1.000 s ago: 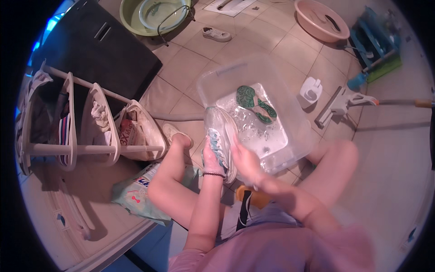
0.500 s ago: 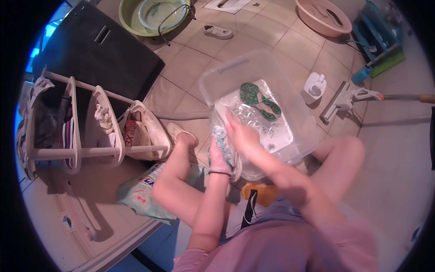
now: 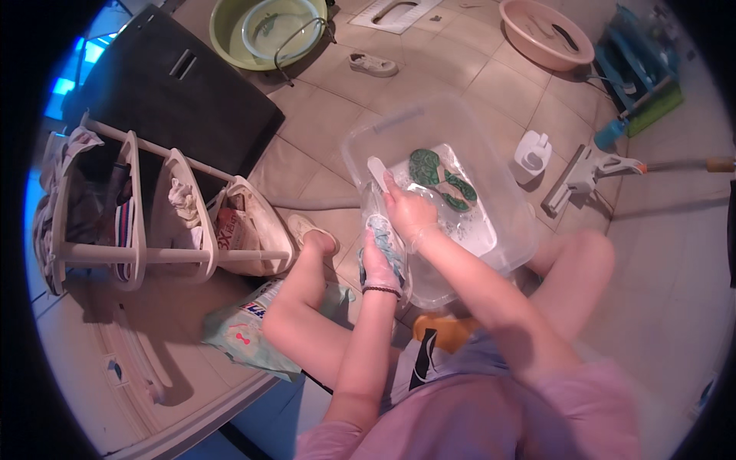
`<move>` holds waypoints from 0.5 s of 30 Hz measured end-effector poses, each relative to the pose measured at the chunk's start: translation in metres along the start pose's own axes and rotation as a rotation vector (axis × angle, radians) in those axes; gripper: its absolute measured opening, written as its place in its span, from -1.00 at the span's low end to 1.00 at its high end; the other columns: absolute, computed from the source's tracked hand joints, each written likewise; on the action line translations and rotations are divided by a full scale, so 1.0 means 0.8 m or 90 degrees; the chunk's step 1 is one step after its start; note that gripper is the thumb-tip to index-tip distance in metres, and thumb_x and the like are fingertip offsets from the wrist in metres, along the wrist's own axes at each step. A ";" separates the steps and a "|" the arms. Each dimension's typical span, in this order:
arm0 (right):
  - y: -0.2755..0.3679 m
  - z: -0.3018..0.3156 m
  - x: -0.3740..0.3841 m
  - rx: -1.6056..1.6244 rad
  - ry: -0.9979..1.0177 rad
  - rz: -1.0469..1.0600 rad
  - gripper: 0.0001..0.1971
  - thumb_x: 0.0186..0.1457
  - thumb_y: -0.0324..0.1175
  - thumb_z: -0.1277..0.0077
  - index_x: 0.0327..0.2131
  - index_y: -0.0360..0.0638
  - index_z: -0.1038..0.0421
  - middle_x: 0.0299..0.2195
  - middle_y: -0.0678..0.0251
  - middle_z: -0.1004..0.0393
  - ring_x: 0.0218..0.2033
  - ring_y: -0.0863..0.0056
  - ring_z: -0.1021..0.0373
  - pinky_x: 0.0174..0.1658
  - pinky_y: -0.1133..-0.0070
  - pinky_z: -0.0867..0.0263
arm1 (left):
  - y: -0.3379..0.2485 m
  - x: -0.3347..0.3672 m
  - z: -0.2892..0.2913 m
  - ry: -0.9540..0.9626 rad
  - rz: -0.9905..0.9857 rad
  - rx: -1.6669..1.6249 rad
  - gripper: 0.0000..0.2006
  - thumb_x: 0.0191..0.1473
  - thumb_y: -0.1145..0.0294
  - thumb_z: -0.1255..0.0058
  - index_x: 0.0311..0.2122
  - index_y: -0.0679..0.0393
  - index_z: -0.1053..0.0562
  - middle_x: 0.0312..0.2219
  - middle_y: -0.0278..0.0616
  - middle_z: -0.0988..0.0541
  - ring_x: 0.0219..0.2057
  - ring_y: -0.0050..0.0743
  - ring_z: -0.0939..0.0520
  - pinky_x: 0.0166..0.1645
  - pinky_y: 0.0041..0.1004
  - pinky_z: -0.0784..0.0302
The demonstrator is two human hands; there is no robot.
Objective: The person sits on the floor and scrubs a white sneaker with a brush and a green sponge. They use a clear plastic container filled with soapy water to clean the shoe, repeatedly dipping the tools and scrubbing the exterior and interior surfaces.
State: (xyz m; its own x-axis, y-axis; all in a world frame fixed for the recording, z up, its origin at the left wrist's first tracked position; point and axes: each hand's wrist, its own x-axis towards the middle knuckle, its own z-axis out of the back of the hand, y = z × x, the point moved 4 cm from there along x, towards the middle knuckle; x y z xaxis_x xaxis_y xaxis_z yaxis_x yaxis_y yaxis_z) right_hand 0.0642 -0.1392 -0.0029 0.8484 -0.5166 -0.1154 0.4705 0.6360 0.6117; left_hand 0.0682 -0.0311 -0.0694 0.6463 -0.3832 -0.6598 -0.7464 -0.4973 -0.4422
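One tub [image 3: 515, 211]; by its left edge, two hands, the left hand [image 3: 376, 266] and right hand [image 3: 414, 217], and one shoe [image 3: 392, 239]; beyond it, a second shoe [image 3: 373, 64]; farther past it, three basins: one green basin [image 3: 224, 37], one paler basin [image 3: 263, 38] inside, one pink basin [image 3: 529, 37]; to its right, one jug [image 3: 531, 152], one floor wiper [image 3: 589, 170]

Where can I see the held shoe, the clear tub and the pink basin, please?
Held shoe [image 3: 389, 241]: head view, on its laced upper.
Clear tub [image 3: 487, 173]: head view, on its right wall.
Pink basin [image 3: 534, 51]: head view, on the wall of its near side.
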 end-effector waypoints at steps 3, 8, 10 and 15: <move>-0.004 -0.007 -0.039 0.029 0.074 -0.011 -0.52 0.13 -0.19 0.28 0.14 0.09 -0.02 -0.48 0.01 -0.45 -0.44 0.08 -0.41 -0.38 0.24 -0.31 | -0.001 -0.001 0.003 -0.019 -0.010 0.013 -0.52 0.16 0.03 0.36 -0.03 0.23 -0.32 -0.14 -0.15 -0.45 -0.15 -0.24 -0.47 0.01 -0.35 -0.32; -0.034 -0.029 -0.168 0.094 0.117 -0.013 -0.49 0.12 -0.22 0.27 0.16 0.08 0.01 -0.49 0.00 -0.43 -0.46 0.03 -0.39 -0.36 0.23 -0.29 | -0.014 -0.017 0.000 -0.069 0.005 0.018 -0.52 0.15 0.02 0.35 -0.04 0.23 -0.33 -0.16 -0.13 -0.46 -0.17 -0.22 -0.48 -0.01 -0.33 -0.34; -0.015 -0.022 -0.145 0.102 0.108 -0.017 -0.51 0.12 -0.19 0.30 0.15 0.04 -0.03 -0.49 -0.03 -0.43 -0.48 0.01 -0.39 -0.37 0.23 -0.29 | -0.018 -0.018 0.016 -0.041 -0.005 0.007 -0.52 0.15 0.03 0.34 -0.03 0.22 -0.33 -0.14 -0.15 -0.46 -0.15 -0.24 -0.47 0.00 -0.33 -0.33; 0.005 0.005 0.014 0.048 0.082 -0.068 -0.50 0.12 -0.15 0.34 0.16 0.10 0.01 -0.49 0.01 -0.45 -0.46 0.02 -0.39 -0.34 0.24 -0.29 | 0.005 0.010 0.002 0.021 -0.034 -0.010 -0.52 0.15 0.03 0.32 -0.03 0.23 -0.34 -0.12 -0.19 -0.45 -0.13 -0.30 -0.46 0.01 -0.38 -0.32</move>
State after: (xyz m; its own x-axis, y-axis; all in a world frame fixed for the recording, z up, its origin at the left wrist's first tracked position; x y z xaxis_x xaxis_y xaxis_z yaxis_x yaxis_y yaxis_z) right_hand 0.0749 -0.1449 0.0017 0.8212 -0.4981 -0.2786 0.5437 0.5344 0.6472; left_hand 0.0703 -0.0345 -0.0773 0.6899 -0.3819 -0.6150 -0.7087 -0.5296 -0.4661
